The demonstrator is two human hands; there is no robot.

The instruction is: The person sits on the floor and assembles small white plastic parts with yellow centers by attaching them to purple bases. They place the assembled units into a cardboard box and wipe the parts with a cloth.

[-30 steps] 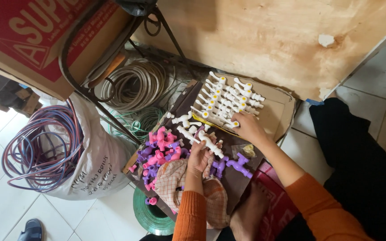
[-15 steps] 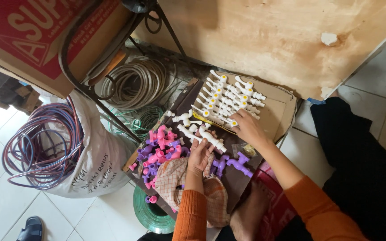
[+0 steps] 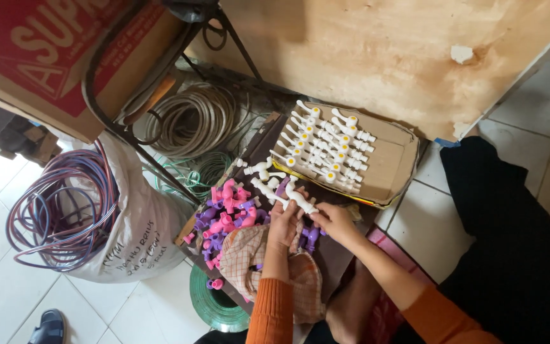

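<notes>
Two hands meet on a white plastic tap just in front of a cardboard tray of taps.

The left hand (image 3: 282, 224) and the right hand (image 3: 333, 221) sit close together, fingers curled, both pinching the same white tap (image 3: 299, 199) at the near edge of the cardboard tray (image 3: 394, 167); whether they touch each other I cannot tell. Inside the tray, rows of white taps (image 3: 327, 148) lie side by side. Left of the tray's near corner sits a heap of pink and purple taps (image 3: 227, 213), with a few loose white ones at its top. A checked cloth (image 3: 257, 260) lies under the left wrist, near the heap. Farther left of the tray are a grey hose coil (image 3: 192, 121), a white sack (image 3: 136, 232) and a coil of red and blue wire (image 3: 58, 210). A plywood board (image 3: 383, 51) leans behind the tray.
</notes>
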